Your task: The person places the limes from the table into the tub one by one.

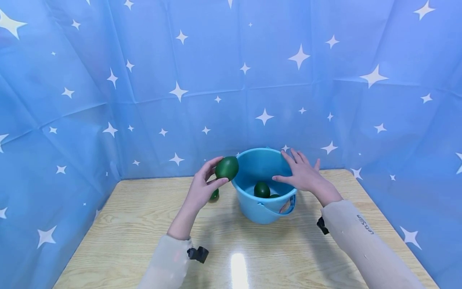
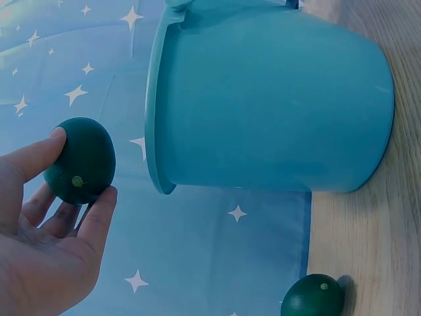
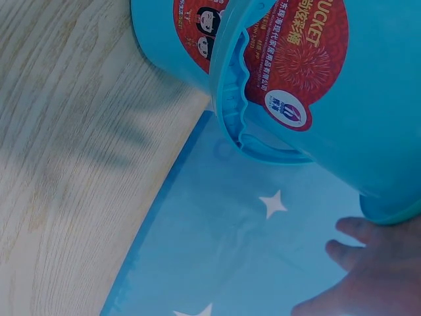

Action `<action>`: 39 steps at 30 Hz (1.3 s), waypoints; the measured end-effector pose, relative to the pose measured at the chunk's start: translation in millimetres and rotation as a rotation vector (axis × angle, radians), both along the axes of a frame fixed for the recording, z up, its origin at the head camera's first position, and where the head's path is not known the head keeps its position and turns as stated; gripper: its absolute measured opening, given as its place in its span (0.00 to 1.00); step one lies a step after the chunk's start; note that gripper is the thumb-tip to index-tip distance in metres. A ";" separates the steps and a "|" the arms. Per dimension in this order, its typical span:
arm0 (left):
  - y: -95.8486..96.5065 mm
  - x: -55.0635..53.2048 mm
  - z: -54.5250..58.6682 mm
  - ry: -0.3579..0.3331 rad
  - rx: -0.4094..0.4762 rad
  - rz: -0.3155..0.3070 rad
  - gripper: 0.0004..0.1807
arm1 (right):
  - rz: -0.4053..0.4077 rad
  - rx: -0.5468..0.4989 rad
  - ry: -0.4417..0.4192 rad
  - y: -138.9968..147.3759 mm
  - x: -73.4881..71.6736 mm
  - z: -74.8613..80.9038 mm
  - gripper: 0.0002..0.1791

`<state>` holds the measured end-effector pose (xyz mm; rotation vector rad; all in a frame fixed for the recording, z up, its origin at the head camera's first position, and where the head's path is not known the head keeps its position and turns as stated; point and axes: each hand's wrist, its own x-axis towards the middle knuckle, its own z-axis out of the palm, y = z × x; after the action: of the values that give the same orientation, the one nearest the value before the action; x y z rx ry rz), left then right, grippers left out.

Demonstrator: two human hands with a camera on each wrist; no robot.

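Note:
My left hand [image 1: 202, 186] pinches a dark green avocado [image 1: 227, 168] between thumb and fingers, beside the left rim of a blue bucket [image 1: 257, 209]. In the left wrist view the held avocado [image 2: 82, 161] shows its pale stem spot. Spread fingers of my right hand [image 1: 304, 175] reach over the bucket's right rim, holding nothing; the thumb points in over the opening. Inside the bucket lies one avocado [image 1: 261, 189], with part of another [image 1: 275, 196] showing behind the near rim. A further avocado [image 1: 215, 194] rests on the table left of the bucket, partly hidden by my left hand.
The bucket stands upright on a light wooden table [image 1: 144, 228], its handle [image 1: 288, 206] hanging down at the front right. A red label [image 3: 302, 59] is on its side. Behind the table and along its sides hangs a blue star-patterned cloth [image 1: 216, 60].

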<state>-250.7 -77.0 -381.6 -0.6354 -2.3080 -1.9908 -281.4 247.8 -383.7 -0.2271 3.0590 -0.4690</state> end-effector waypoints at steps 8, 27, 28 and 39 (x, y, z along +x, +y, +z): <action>4.4 -0.4 2.7 0.007 -0.005 -0.006 0.32 | 0.005 0.002 0.002 -0.1 0.5 1.5 0.58; 20.7 -3.5 14.0 0.040 -0.032 -0.014 0.31 | 0.003 -0.012 0.004 -0.5 1.9 1.8 0.57; 21.8 -3.7 14.6 0.043 -0.034 -0.015 0.31 | 0.003 -0.012 0.004 -0.3 1.8 1.7 0.57; 30.6 -3.8 21.4 0.060 -0.035 -0.042 0.31 | 0.006 -0.011 0.006 -0.4 1.8 1.6 0.57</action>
<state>-254.5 -46.4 -360.1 -0.7408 -2.3189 -1.9237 -279.6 247.3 -382.2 -0.2377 3.0619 -0.4855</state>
